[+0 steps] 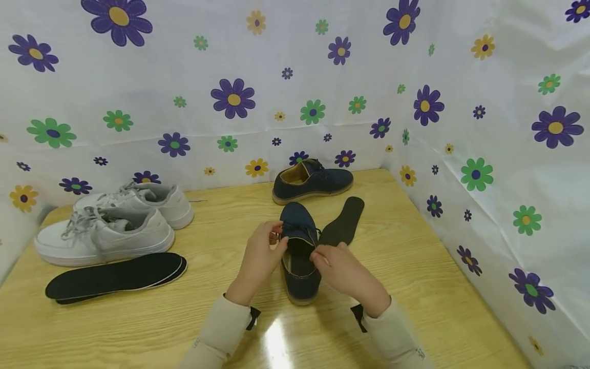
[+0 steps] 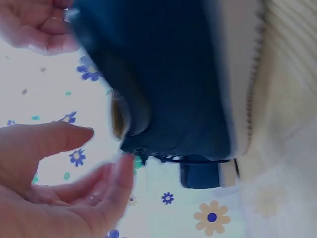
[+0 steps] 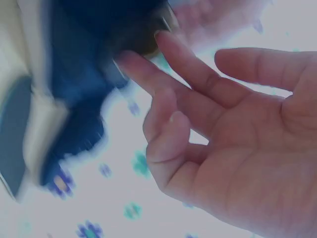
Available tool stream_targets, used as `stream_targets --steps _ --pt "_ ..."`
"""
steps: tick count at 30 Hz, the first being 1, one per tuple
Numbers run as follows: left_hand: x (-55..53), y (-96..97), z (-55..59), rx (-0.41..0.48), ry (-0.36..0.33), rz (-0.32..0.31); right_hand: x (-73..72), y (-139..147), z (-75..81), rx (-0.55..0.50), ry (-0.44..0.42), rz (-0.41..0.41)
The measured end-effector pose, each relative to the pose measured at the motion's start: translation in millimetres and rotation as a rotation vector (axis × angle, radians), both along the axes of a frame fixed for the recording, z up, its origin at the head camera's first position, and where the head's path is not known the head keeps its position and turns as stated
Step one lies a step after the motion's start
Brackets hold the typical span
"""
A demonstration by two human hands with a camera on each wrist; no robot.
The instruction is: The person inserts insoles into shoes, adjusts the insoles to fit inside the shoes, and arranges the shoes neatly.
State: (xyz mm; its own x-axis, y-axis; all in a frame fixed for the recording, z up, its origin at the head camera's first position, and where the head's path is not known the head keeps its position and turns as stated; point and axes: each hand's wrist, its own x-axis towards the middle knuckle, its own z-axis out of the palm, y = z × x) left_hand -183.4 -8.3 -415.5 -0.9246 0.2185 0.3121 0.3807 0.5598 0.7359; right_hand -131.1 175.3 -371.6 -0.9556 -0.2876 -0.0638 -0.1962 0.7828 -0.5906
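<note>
A dark blue lace-up shoe [image 1: 299,274] stands on the table between both hands, its toe pointing away and its inside dark. My left hand [image 1: 258,259] is at its left side by the laces [image 1: 295,228]. In the left wrist view, one fingertip meets the shoe's edge, and the thumb is apart from it. My right hand [image 1: 345,271] is at the right of the shoe opening. In the right wrist view, two fingers reach to the opening's edge, the others are bent, and the thumb stays apart. A dark insole [image 1: 344,223] lies just right of the shoe.
The matching blue shoe [image 1: 318,182] stands at the back, on its sole. To the left are two white sneakers [image 1: 106,238] and a stacked pair of black insoles [image 1: 115,277]. A flower-printed cloth [image 1: 276,66] hangs behind and along the right of the wooden table [image 1: 221,220].
</note>
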Motion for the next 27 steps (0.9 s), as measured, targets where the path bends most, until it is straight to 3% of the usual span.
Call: stream_targets --steps 5,9,16,27 --pt "0.9 -6.1 6.3 -0.051 -0.278 0.015 -2.2 34 37.9 -0.116 0.07 -0.1" --pt "0.1 -4.4 -3.0 -0.097 -0.393 -0.054 1.8 54 57.3 -0.173 0.128 -0.186" --pt "-0.5 3.3 -12.0 -0.096 -0.301 -0.085 12.2 66 61.1 -0.241 0.2 -0.228" --pt "0.2 18.1 -12.6 -0.075 -0.29 -0.133 15.1 81 57.9 -0.298 0.209 -0.28"
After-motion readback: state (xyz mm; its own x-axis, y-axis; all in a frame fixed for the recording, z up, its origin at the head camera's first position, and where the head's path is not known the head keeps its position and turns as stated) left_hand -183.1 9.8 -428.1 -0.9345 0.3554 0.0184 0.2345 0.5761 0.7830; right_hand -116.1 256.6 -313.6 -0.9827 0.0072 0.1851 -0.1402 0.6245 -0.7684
